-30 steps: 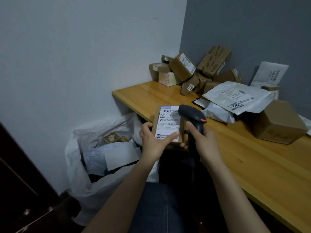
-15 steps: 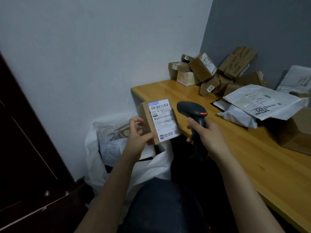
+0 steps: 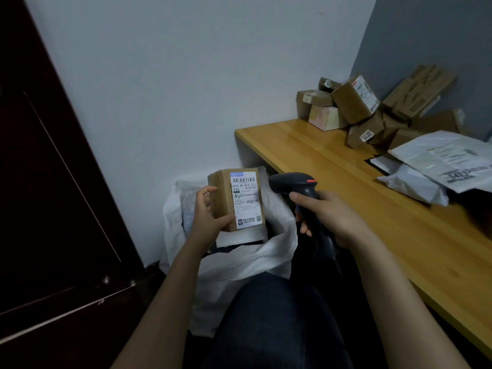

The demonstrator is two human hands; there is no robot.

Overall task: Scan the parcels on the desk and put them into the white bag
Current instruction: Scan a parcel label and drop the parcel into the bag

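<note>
Here the left hand [image 3: 206, 215] grips a small brown parcel [image 3: 235, 199] upright above the white bag [image 3: 239, 259]. Beside it, the right hand [image 3: 330, 218] holds the black scanner [image 3: 300, 190] by its handle.

The small parcel [image 3: 223, 198] is brown cardboard, matt and slightly fibrous, with a smooth white paper label [image 3: 246, 198] stuck on its face. The scanner [image 3: 292, 183] is black plastic with a dull sheen. The white bag [image 3: 239, 265] is thin, crinkled plastic film. The counter [image 3: 332, 182] is pale wood, smooth and varnished, with visible grain. The piled boxes [image 3: 354, 102] are matt brown cardboard, the mailers [image 3: 415, 185] wrinkled, faintly glossy plastic. The door [image 3: 40, 182] is dark polished wood, the wall [image 3: 186, 75] matt paint, the trousers [image 3: 274, 328] dark denim.
</note>
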